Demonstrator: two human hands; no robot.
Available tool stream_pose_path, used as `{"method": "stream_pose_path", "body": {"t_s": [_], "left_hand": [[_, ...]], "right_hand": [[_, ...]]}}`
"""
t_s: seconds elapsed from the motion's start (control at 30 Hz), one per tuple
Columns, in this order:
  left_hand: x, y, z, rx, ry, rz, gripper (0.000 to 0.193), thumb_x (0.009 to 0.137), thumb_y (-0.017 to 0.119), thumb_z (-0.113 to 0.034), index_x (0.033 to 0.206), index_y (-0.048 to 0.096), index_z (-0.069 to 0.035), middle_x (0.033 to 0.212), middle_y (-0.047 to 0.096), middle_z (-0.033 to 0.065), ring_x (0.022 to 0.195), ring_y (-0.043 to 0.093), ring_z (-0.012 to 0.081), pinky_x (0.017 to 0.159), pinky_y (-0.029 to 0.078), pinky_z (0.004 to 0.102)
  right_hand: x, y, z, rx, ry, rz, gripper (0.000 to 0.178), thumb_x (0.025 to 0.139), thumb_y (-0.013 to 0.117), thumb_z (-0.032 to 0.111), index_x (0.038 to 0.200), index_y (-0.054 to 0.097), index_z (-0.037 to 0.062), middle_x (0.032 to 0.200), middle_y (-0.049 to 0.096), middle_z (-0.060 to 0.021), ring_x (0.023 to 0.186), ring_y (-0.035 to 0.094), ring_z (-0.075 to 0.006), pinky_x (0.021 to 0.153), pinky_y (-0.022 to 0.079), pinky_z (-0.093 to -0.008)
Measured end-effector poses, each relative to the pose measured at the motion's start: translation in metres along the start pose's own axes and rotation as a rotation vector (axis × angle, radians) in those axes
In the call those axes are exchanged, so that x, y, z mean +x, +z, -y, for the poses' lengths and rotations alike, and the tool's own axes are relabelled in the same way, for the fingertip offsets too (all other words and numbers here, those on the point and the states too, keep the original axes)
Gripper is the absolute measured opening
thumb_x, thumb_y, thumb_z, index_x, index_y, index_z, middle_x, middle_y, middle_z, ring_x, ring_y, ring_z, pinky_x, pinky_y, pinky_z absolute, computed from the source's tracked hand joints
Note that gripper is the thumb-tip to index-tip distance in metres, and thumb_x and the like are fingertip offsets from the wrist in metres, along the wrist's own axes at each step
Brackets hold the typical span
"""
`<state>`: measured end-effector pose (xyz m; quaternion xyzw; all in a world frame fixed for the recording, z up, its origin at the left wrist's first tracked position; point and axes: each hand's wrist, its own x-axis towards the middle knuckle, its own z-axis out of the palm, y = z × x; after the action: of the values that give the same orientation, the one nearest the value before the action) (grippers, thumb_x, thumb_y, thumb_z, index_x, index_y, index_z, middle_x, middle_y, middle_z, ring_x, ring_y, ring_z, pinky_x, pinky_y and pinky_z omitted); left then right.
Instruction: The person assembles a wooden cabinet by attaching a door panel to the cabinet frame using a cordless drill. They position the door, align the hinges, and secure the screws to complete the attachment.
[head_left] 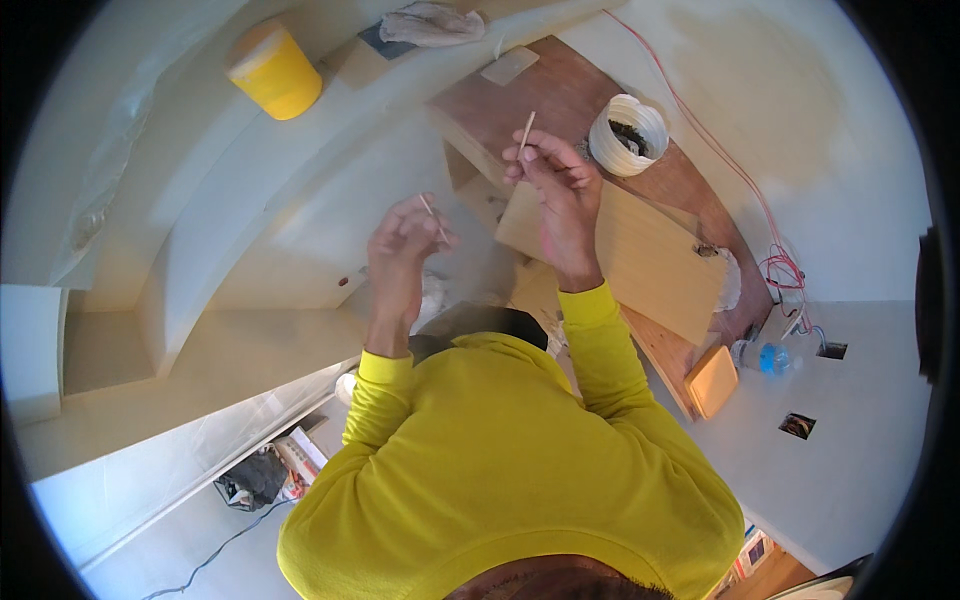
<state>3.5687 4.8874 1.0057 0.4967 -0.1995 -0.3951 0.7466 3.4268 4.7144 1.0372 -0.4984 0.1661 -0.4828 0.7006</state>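
Observation:
My left hand [395, 248] is raised in front of me, its fingers closed on a short, thin, light-brown stick [433, 215]. Higher and to the right, my right hand [562, 200] pinches another thin, pale stick [527, 132], which points upward from thumb and fingers. The two hands are apart, and I cannot tell exactly what kind of sticks these are. Just beyond my right hand, a white cut-off plastic tub [630, 135] with dark contents stands on a brown wooden board [560, 90]. A light wooden panel [650, 255] lies below and to the right of that hand.
A yellow bucket [277, 72] is at the far left, with a crumpled cloth [432, 24] at the top. Red wire [715, 150] runs down the right wall to a coil near a clear bottle [762, 357]. An orange-tan block [711, 382] rests beside the boards. Wall openings [797, 426] show wiring.

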Motion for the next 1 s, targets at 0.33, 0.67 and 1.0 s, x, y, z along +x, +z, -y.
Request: {"method": "stream_pose_path", "body": {"t_s": [0.33, 0.67, 1.0], "left_hand": [[0.045, 0.007, 0.0, -0.035, 0.022, 0.123, 0.021, 0.109, 0.072, -0.013, 0.125, 0.074, -0.001, 0.109, 0.077, 0.0099, 0.093, 0.08, 0.0244, 0.083, 0.064, 0.0358], [0.094, 0.025, -0.004, -0.057, 0.016, 0.205, 0.023, 0.107, 0.075, -0.013, 0.123, 0.075, 0.003, 0.104, 0.079, 0.0108, 0.095, 0.078, 0.0247, 0.087, 0.062, 0.0383], [0.131, 0.046, 0.012, -0.104, -0.087, 0.395, 0.016, 0.11, 0.069, -0.013, 0.119, 0.073, 0.001, 0.105, 0.08, 0.0161, 0.097, 0.079, 0.0233, 0.085, 0.066, 0.0383]], "right_hand": [[0.017, -0.015, -0.018, -0.028, -0.026, -0.077, 0.019, 0.107, 0.073, 0.005, 0.124, 0.077, -0.0022, 0.109, 0.08, -0.0113, 0.091, 0.073, -0.0167, 0.085, 0.061, -0.0348], [0.034, -0.031, -0.018, -0.174, -0.093, -0.139, 0.014, 0.104, 0.074, 0.0, 0.117, 0.076, -0.0006, 0.104, 0.078, -0.0066, 0.091, 0.071, -0.0142, 0.085, 0.059, -0.0325], [0.022, -0.052, -0.016, -0.343, -0.046, -0.315, 0.015, 0.104, 0.074, 0.0, 0.118, 0.077, 0.0018, 0.108, 0.072, -0.0012, 0.096, 0.067, -0.0115, 0.088, 0.057, -0.03]]}}
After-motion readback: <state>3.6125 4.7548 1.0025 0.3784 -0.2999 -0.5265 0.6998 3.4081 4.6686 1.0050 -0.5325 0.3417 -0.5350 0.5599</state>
